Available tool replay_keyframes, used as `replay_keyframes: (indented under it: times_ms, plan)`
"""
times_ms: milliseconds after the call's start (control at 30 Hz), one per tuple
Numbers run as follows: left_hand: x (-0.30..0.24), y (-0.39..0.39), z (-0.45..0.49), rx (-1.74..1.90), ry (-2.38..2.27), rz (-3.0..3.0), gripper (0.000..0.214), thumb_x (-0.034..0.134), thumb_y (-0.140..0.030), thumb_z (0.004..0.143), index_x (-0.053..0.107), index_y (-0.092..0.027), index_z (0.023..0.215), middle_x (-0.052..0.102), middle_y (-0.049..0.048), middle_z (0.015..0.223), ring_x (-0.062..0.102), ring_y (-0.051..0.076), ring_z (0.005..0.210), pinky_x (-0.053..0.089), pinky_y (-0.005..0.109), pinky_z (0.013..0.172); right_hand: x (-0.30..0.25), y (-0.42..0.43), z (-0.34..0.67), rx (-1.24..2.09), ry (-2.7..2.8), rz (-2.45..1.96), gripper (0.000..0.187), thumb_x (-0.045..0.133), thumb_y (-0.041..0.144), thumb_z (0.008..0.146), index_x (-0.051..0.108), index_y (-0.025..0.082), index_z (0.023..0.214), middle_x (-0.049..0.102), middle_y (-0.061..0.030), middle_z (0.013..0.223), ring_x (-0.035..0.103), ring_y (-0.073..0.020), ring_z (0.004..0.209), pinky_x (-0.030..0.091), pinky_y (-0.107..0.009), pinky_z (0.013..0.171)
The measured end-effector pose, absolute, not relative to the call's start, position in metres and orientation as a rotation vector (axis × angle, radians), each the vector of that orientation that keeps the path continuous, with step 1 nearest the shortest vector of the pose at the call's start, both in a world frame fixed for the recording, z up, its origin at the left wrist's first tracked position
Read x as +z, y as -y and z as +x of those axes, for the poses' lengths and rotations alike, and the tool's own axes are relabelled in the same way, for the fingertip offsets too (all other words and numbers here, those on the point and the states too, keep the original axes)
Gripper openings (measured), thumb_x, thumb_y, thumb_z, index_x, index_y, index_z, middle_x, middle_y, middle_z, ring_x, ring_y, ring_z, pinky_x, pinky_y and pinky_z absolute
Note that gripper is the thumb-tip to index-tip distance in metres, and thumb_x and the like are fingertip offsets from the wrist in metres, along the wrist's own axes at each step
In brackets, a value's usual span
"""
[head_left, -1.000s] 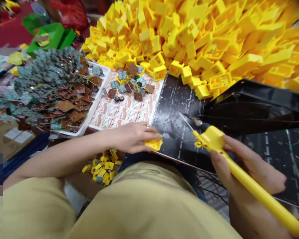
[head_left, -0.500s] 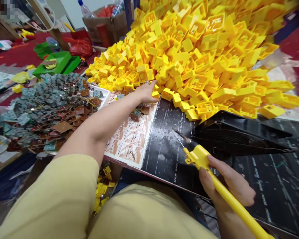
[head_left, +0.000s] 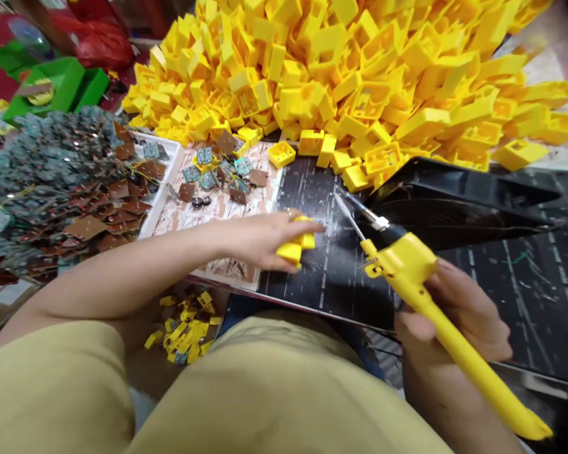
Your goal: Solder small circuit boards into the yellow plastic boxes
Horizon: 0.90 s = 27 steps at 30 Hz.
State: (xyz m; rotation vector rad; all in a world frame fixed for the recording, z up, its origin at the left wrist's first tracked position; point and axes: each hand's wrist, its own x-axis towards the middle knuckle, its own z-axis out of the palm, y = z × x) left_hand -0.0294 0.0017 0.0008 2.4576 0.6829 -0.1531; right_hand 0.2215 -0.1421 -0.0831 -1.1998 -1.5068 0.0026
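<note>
My left hand is over the near edge of the black mat, fingers closed around a small yellow plastic housing. One finger points out past the housing to the right. In my right hand is a yellow soldering iron, its metal tip and thin feed tube aimed up and left over the mat. Beyond both hands rises a big heap of yellow housings. Several small circuit boards with wires lie on the patterned board behind my left forearm.
A white tray at the left is piled with circuit boards. Right of the mat's middle stands a black fan-like unit. Below the table edge, more yellow pieces lie in a box. Green bins sit at the back left.
My left hand has come back from the heap toward me with a yellow housing in it. The soldering iron stays in my right hand, slightly raised. The view has tilted downward.
</note>
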Motion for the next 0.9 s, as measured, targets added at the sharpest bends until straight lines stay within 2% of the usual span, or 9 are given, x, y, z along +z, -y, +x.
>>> replay_keyframes:
  times_ms: [100, 167, 300, 367, 467, 567, 667, 800, 900]
  plan:
    - [-0.019, 0.032, -0.046, -0.025, -0.648, 2.513, 0.080, 0.058, -0.015, 0.093, 0.020, -0.024, 0.163, 0.012, 0.0247, 0.171, 0.040, 0.033, 0.151, 0.047, 0.042, 0.113, -0.062, 0.145, 0.213, 0.104, 1.649, -1.174, 0.053, 0.053, 0.051, 0.101, 0.054, 0.025, 0.147, 0.074, -0.0025, 0.082, 0.071, -0.0168, 0.070, 0.059, -0.030, 0.066]
    - [-0.031, 0.045, -0.054, 0.144, -0.726, 2.496, 0.083, 0.055, -0.016, 0.094, 0.012, -0.025, 0.164, 0.000, 0.0240, 0.172, 0.039, 0.033, 0.152, 0.047, 0.044, 0.114, -0.051, 0.141, 0.207, 0.178, 1.850, -1.146, 0.044, 0.060, 0.033, 0.100, 0.056, 0.026, 0.144, 0.072, 0.0021, 0.076, 0.070, -0.0136, 0.065, 0.059, -0.026, 0.069]
    - [-0.040, 0.058, -0.067, 0.406, -0.865, 2.501, 0.069, 0.053, -0.023, 0.098, 0.023, -0.020, 0.160, 0.017, 0.0234, 0.170, 0.031, 0.030, 0.157, 0.042, 0.045, 0.120, -0.047, 0.128, 0.199, 0.174, 2.000, -1.164, 0.030, 0.071, 0.014, 0.090, 0.065, 0.025, 0.118, 0.077, -0.0012, 0.098, 0.075, -0.0153, 0.082, 0.060, -0.024, 0.078]
    - [-0.035, 0.059, -0.076, 0.406, -0.918, 2.519, 0.055, 0.051, -0.024, 0.098, 0.039, -0.015, 0.151, 0.038, 0.0234, 0.161, 0.042, 0.027, 0.150, 0.044, 0.043, 0.118, -0.051, 0.123, 0.196, 0.164, 2.019, -1.160, 0.035, 0.075, 0.020, 0.088, 0.061, 0.025, 0.120, 0.075, -0.0040, 0.104, 0.075, -0.0194, 0.092, 0.061, -0.028, 0.083]
    - [-0.024, 0.055, -0.088, 0.204, -1.057, 2.527, 0.035, 0.045, -0.026, 0.100, 0.062, -0.014, 0.127, 0.070, 0.0158, 0.127, 0.067, 0.025, 0.119, 0.054, 0.041, 0.103, -0.058, 0.113, 0.195, 0.098, 2.074, -1.159, 0.043, 0.076, 0.028, 0.088, 0.056, 0.026, 0.126, 0.073, -0.0047, 0.105, 0.073, -0.0215, 0.095, 0.060, -0.031, 0.084]
    - [-0.018, 0.050, -0.085, 0.139, -1.191, 2.628, 0.038, 0.042, -0.034, 0.102, 0.068, -0.016, 0.124, 0.071, 0.0138, 0.130, 0.067, 0.029, 0.119, 0.051, 0.045, 0.103, -0.067, 0.097, 0.194, 0.083, 2.150, -1.165, 0.042, 0.073, 0.034, 0.090, 0.055, 0.025, 0.127, 0.071, -0.0078, 0.109, 0.071, -0.0257, 0.103, 0.059, -0.038, 0.091]
    - [-0.020, 0.047, -0.064, 0.137, -1.184, 2.739, 0.054, 0.050, -0.042, 0.098, 0.055, -0.015, 0.145, 0.058, 0.0155, 0.150, 0.055, 0.032, 0.136, 0.044, 0.048, 0.111, -0.073, 0.081, 0.191, 0.120, 2.187, -1.156, 0.039, 0.070, 0.035, 0.092, 0.057, 0.023, 0.127, 0.072, -0.0099, 0.110, 0.070, -0.0274, 0.106, 0.058, -0.042, 0.093]
    - [-0.025, 0.047, -0.039, -0.129, -1.269, 2.820, 0.072, 0.050, -0.045, 0.096, 0.035, -0.014, 0.159, 0.072, 0.0167, 0.125, 0.064, 0.034, 0.119, 0.045, 0.051, 0.105, -0.069, 0.084, 0.188, 0.124, 2.188, -1.160, 0.030, 0.063, 0.029, 0.094, 0.059, 0.022, 0.123, 0.074, -0.0069, 0.105, 0.073, -0.0225, 0.094, 0.059, -0.033, 0.078]
    - [-0.024, 0.052, -0.034, -0.128, -1.312, 2.883, 0.075, 0.037, -0.068, 0.097, 0.053, -0.013, 0.146, 0.075, 0.0182, 0.107, 0.062, 0.037, 0.116, 0.038, 0.060, 0.109, -0.060, 0.103, 0.186, 0.128, 2.144, -1.167, 0.035, 0.063, 0.024, 0.092, 0.055, 0.022, 0.126, 0.075, -0.0047, 0.103, 0.073, -0.0167, 0.079, 0.058, -0.026, 0.070]
